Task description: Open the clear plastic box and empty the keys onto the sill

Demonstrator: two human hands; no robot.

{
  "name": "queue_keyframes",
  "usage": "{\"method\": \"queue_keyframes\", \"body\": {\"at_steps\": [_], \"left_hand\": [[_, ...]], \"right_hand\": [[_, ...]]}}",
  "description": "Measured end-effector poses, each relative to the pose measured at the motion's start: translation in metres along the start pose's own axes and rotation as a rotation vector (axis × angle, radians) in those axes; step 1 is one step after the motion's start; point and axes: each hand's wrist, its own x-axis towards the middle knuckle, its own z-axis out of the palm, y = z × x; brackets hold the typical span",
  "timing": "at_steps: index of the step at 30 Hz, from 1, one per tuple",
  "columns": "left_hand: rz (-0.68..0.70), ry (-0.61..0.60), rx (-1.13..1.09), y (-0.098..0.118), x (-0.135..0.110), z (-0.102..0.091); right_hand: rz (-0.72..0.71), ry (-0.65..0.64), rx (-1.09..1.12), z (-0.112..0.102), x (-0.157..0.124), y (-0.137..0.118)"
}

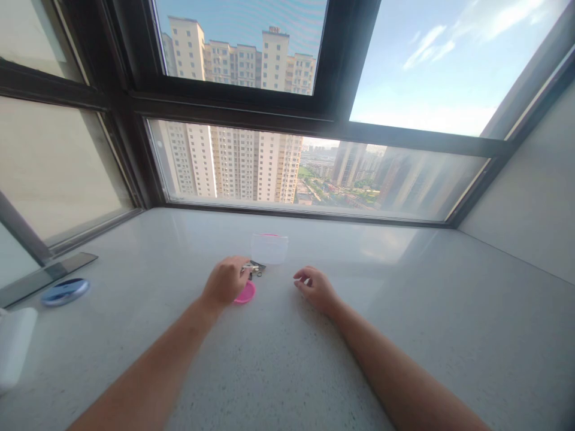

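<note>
My left hand [226,280] is closed, palm down, its fingertips at a small silver metal piece [250,268] too small to name. Against it lie a dark flat piece [257,265] and a little dark ring [259,274]. A round pink lid-like dish [245,293] sits just below these fingers, partly covered by the hand. Behind the small pieces stands a clear, frosted container [269,249] with a pink strip at its top edge. To the right, my right hand [317,290] rests on the counter with loosely curled fingers apart and nothing visible in them.
The speckled white counter [269,359] runs up to a dark-framed window [305,212]. At the left lie a blue round object [66,291], a flat grey strip [54,275] and a white rounded object [15,347]. A white wall [534,179] bounds the right side.
</note>
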Motion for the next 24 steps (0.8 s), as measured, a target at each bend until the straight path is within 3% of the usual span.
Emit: {"method": "queue_keyframes", "body": {"at_steps": [2, 4, 9, 24], "left_hand": [[-0.116, 0.002, 0.069, -0.017, 0.002, -0.011], [-0.241, -0.086, 0.114, -0.034, 0.003, -0.02], [-0.314, -0.269, 0.122, -0.061, 0.003, -0.031], [-0.321, -0.51, 0.094, -0.055, 0.001, -0.034]], "right_hand": [[-0.014, 0.031, 0.002, -0.001, 0.0, 0.001], [-0.031, 0.045, 0.004, -0.002, 0.0, 0.001], [-0.035, 0.024, -0.003, -0.003, -0.002, 0.0], [-0.016, -0.033, -0.018, -0.004, -0.002, -0.002]]}}
